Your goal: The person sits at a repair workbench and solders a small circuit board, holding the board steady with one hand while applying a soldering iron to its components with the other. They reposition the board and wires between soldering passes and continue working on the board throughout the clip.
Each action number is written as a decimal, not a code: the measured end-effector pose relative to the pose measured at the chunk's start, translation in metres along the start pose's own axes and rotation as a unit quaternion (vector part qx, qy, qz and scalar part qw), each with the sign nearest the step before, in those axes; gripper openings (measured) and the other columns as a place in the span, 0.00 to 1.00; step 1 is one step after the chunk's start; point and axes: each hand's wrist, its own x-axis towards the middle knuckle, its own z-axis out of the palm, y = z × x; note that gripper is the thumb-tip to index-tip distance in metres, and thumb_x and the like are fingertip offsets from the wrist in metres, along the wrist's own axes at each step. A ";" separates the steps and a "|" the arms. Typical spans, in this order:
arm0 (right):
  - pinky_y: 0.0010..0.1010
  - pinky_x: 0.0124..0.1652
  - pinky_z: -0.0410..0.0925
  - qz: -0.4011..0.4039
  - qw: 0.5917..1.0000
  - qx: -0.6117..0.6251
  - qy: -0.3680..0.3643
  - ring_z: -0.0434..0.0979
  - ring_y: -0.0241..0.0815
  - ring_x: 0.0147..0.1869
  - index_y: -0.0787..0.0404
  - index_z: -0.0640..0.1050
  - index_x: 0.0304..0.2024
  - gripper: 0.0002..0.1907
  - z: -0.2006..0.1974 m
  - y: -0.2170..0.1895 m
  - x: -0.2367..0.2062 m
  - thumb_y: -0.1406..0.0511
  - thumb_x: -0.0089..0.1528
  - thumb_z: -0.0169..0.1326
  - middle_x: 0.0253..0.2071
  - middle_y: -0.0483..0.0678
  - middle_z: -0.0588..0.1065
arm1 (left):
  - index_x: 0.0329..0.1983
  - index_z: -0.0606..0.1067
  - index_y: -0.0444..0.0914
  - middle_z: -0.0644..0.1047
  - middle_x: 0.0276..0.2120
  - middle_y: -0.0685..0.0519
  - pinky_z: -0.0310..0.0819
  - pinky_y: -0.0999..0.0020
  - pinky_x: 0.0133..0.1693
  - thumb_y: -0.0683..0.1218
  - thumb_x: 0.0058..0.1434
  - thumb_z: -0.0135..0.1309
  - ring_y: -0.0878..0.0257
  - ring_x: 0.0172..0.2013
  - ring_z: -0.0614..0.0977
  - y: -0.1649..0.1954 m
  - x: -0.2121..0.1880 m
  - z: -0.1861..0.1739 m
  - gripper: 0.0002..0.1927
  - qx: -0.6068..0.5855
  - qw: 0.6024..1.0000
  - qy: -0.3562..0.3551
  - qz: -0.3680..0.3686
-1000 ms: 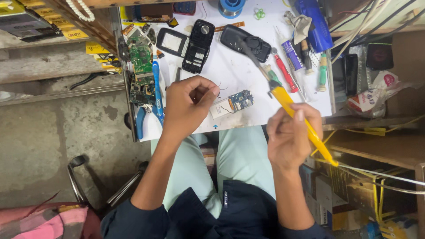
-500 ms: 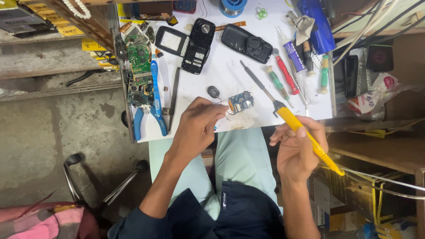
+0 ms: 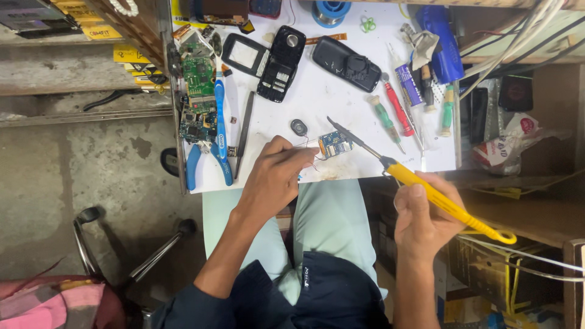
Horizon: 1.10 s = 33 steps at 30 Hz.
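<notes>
The white work surface (image 3: pixel 341 103) carries all parts; its near edge lies just above the person's lap. Along its left edge sit green circuit boards (image 3: pixel 198 76), blue-handled pliers (image 3: pixel 201 161) and a blue toothbrush (image 3: pixel 219 116), with a thin dark bar (image 3: pixel 245 131) just beside them. Toward the far edge lie a black phone housing (image 3: pixel 280 62), a separate front frame (image 3: pixel 242 55) touching it on the left, and a black rear cover (image 3: pixel 346 63) to its right. Near the right edge rest a red-handled screwdriver (image 3: pixel 399 109), a green-handled screwdriver (image 3: pixel 385 119) and a blue tube (image 3: pixel 445 42).

The right hand (image 3: pixel 423 222) hangs off the near right corner, fingers closed around the yellow handle of the soldering iron (image 3: pixel 426 192). The iron slants up and left; its dark metal tip reaches the small blue circuit board (image 3: pixel 334 144) (contact at the tip is too fine to confirm).

The left hand (image 3: pixel 277 180) rests at the near edge, middle of the surface, fingers drawn together with the fingertips just left of the small blue circuit board; thin wires run from the board toward them, and whether the fingers pinch a wire cannot be told. A small dark round part (image 3: pixel 299 127) lies just beyond the hand, near the board.
</notes>
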 end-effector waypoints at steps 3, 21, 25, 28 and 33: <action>0.18 0.31 0.64 -0.007 0.998 -0.057 0.007 0.73 0.33 0.32 0.72 0.76 0.49 0.09 -0.003 -0.007 -0.002 0.72 0.71 0.61 0.35 0.49 0.74 | 0.47 0.79 0.35 0.84 0.38 0.51 0.72 0.60 0.45 0.27 0.49 0.51 0.53 0.38 0.76 0.000 -0.001 -0.001 0.23 0.013 1.000 0.003 0.000; 0.17 0.32 0.68 -0.034 0.970 -0.229 -0.073 0.76 0.31 0.32 0.68 0.80 0.51 0.11 -0.006 -0.021 -0.007 0.71 0.67 0.62 0.36 0.49 0.78 | 0.48 0.80 0.36 0.84 0.38 0.51 0.69 0.61 0.48 0.27 0.48 0.52 0.55 0.38 0.76 -0.001 -0.005 -0.002 0.24 0.015 1.000 -0.002 -0.017; 0.19 0.35 0.68 -0.014 0.969 -0.236 -0.064 0.76 0.31 0.32 0.68 0.80 0.50 0.11 -0.004 -0.023 -0.008 0.71 0.66 0.63 0.37 0.49 0.78 | 0.49 0.80 0.35 0.84 0.37 0.51 0.69 0.60 0.48 0.27 0.47 0.51 0.55 0.39 0.76 -0.001 -0.006 -0.004 0.25 0.008 1.000 -0.003 -0.016; 0.19 0.34 0.67 -0.014 0.966 -0.248 -0.069 0.76 0.31 0.31 0.69 0.81 0.49 0.11 -0.001 -0.026 -0.007 0.71 0.66 0.63 0.37 0.49 0.78 | 0.49 0.80 0.35 0.84 0.37 0.52 0.70 0.61 0.48 0.27 0.47 0.51 0.54 0.39 0.75 -0.002 -0.005 -0.004 0.26 0.009 1.000 -0.003 -0.016; 0.18 0.33 0.67 -0.024 0.954 -0.282 -0.094 0.76 0.31 0.30 0.68 0.81 0.48 0.11 0.004 -0.034 -0.004 0.71 0.64 0.64 0.37 0.49 0.78 | 0.49 0.80 0.35 0.84 0.38 0.52 0.69 0.60 0.48 0.27 0.47 0.52 0.54 0.40 0.76 -0.003 -0.006 -0.004 0.25 0.009 1.000 -0.004 -0.012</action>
